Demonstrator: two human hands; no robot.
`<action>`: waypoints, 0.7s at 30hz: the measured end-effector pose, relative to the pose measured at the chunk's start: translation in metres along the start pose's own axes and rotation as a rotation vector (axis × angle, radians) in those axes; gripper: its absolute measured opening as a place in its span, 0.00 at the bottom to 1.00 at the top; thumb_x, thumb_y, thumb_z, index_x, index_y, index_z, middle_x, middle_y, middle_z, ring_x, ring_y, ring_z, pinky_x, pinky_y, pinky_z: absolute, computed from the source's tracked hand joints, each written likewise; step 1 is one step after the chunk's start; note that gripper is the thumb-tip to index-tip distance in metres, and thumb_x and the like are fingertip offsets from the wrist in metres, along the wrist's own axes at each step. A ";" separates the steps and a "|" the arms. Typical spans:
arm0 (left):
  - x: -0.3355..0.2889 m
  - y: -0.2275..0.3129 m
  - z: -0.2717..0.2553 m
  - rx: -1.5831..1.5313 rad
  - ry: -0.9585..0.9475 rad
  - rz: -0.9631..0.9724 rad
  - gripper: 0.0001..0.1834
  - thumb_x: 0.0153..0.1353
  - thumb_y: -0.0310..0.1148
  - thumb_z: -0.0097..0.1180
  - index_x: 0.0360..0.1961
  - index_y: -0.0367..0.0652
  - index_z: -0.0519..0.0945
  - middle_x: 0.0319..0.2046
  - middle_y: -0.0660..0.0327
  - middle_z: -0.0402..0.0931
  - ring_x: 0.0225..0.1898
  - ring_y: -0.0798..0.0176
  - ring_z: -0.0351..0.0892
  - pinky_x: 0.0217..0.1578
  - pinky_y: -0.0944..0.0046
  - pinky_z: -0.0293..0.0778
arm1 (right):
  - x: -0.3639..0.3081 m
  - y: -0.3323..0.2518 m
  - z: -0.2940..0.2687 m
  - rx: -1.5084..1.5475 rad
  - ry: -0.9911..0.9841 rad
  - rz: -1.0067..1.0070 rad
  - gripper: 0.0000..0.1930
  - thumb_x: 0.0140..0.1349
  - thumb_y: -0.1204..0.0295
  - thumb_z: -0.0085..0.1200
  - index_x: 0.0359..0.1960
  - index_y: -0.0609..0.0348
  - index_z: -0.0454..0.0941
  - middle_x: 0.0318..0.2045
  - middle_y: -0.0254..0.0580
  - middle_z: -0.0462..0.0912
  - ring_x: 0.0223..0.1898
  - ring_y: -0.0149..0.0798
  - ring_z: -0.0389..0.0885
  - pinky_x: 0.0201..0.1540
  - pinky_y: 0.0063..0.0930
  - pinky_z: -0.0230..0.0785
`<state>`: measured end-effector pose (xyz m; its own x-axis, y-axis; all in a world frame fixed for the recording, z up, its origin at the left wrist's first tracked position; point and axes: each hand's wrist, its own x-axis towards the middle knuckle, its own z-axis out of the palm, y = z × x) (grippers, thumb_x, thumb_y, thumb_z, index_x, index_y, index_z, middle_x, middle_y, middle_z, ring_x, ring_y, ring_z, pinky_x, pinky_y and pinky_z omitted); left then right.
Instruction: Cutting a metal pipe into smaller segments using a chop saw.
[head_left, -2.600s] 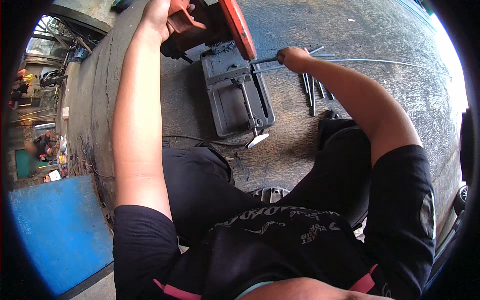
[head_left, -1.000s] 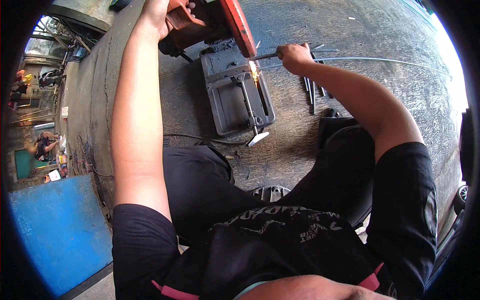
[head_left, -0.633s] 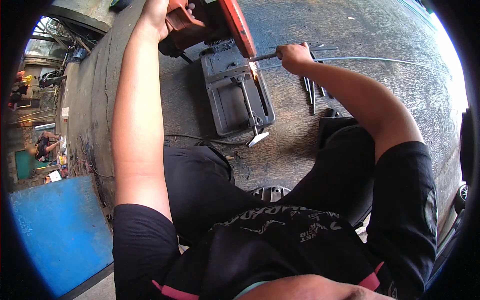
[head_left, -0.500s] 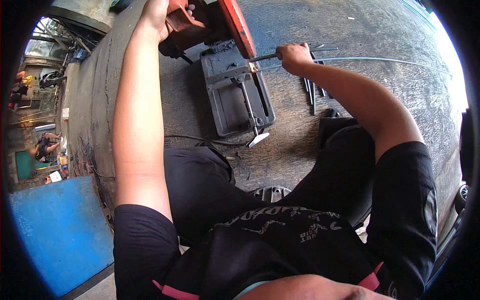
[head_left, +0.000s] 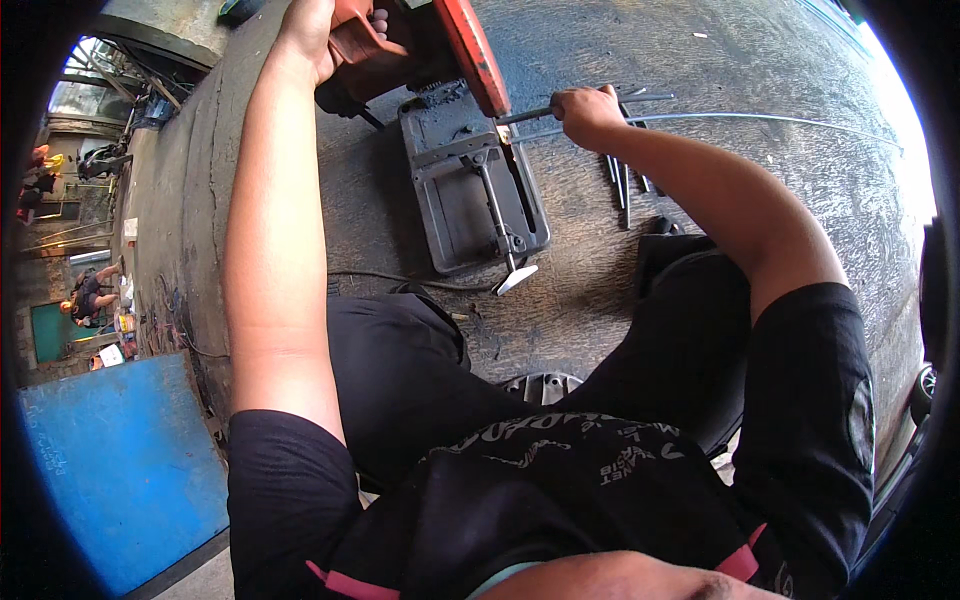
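Observation:
My left hand (head_left: 312,40) is wrapped round the orange handle of a chop saw (head_left: 478,60) at the top of the view. Its red guard comes down over the dark metal base (head_left: 450,215), and the blade itself is hidden. My right hand (head_left: 590,116) grips a thin grey metal rod (head_left: 527,116), whose left end meets the saw under the guard. A long, thin shiny rod (head_left: 760,118) runs from the vise area out to the right, passing close by my right hand. On the base, the vise screw (head_left: 495,205) ends in a pale handle (head_left: 516,279).
Several short dark rods (head_left: 622,190) lie on the floor to the right of the base. A black cable (head_left: 455,285) crosses between my legs and the saw. At the lower left stands a blue panel (head_left: 120,460). Another person (head_left: 90,297) is far off at the left.
The orange glow at the cut under the guard has faded. The saw's upper part has shifted very slightly left; both hands keep their holds.

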<state>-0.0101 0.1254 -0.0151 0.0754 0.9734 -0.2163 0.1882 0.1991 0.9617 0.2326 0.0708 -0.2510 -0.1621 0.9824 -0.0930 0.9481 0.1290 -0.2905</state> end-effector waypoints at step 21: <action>0.000 -0.001 -0.003 -0.031 -0.104 0.011 0.24 0.54 0.42 0.47 0.48 0.37 0.70 0.30 0.52 0.75 0.31 0.52 0.79 0.37 0.42 0.78 | 0.001 0.005 0.003 -0.029 -0.002 -0.046 0.12 0.64 0.64 0.44 0.42 0.48 0.80 0.39 0.42 0.84 0.47 0.46 0.79 0.53 0.50 0.57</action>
<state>-0.0134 0.1258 -0.0160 0.1784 0.9590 -0.2203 0.1561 0.1934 0.9686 0.2365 0.0724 -0.2559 -0.2058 0.9751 -0.0823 0.9472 0.1774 -0.2672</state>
